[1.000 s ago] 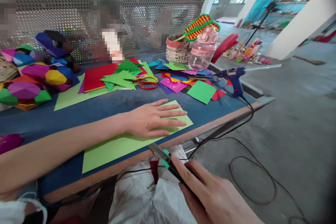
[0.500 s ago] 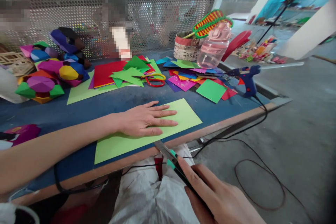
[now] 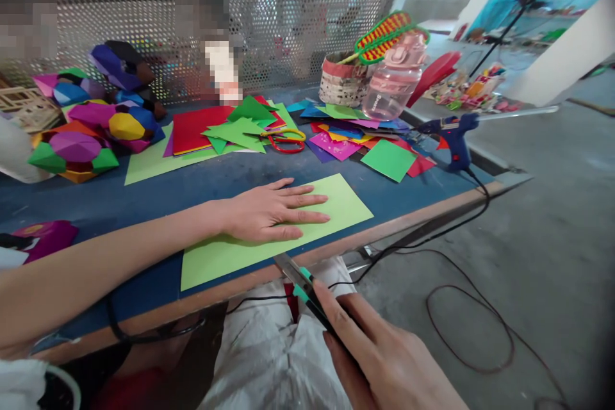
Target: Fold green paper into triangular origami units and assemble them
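While the left hand (image 3: 278, 213) lies open and flat, fingers spread, on the light green paper (image 3: 343, 205) near the front edge of the desk (image 3: 158, 202), it probably keeps that sheet from sliding. In this head view, the right hand (image 3: 384, 355) is closed around a knife (image 3: 287, 264), index finger stretched along its handle, presumably to steer the blade; the tip is just beside the paper's near edge, though whether it touches the desk I cannot tell. The scissors (image 3: 288, 150) rest by the paper heap, and the glue gun (image 3: 456, 147) stands at the right, seemingly parked out of the way.

Counted: one sheet under the hand, one knife, one pair of scissors, one glue gun, one bottle (image 3: 390, 95), one basket (image 3: 342, 84); the heaped papers overlap too much to count.
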`<state>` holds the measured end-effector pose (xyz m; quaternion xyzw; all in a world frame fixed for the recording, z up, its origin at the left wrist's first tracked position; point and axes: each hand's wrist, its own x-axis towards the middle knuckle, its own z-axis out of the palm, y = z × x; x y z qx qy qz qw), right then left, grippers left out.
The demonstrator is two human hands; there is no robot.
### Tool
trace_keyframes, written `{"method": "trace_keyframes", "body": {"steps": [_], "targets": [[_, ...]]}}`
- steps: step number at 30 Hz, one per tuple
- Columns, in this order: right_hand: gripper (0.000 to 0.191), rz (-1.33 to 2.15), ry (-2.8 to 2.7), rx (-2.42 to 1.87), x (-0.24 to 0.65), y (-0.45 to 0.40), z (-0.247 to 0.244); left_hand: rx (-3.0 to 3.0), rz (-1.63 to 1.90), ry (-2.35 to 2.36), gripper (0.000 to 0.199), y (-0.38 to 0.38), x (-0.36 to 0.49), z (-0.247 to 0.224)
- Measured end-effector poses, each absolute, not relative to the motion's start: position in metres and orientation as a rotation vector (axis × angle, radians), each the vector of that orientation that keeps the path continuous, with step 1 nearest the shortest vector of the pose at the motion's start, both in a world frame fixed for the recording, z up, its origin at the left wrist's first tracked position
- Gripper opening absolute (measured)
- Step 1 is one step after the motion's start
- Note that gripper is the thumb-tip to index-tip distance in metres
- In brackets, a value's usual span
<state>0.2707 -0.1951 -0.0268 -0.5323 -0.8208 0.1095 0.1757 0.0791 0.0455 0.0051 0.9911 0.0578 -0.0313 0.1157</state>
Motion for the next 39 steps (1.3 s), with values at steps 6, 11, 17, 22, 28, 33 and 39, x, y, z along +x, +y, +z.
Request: {"method": "trace_keyframes", "body": {"steps": [6,11,17,22,28,33,39], "targets": [[0.058,0.326,-2.345,-1.485,0.264,-0.193,-0.03,2.907,-0.088,0.16,0.052,0.045,0.079,0.006],[0.061,0.257,-2.373,-1.471,0.257,-0.193,-0.034,2.896,-0.049,0.166,0.051,0.044,0.079,0.006],[0.061,0.264,-2.38,-1.452,0.25,-0.193,-0.036,2.893,-0.043,0.152,0.051,0.045,0.079,0.004],[0.061,0.257,-2.377,-1.437,0.247,-0.194,-0.037,2.911,-0.055,0.161,0.051,0.045,0.078,0.004],[0.059,0.294,-2.386,-1.431,0.242,-0.195,-0.037,2.919,-0.074,0.173,0.051,0.044,0.078,0.005],[0.061,0.333,-2.38,-1.399,0.238,-0.191,-0.037,2.9,-0.017,0.149,0.051,0.045,0.078,0.004],[0.059,0.294,-2.39,-1.363,0.234,-0.192,-0.038,2.903,-0.008,0.149,0.051,0.045,0.077,0.003]]}}
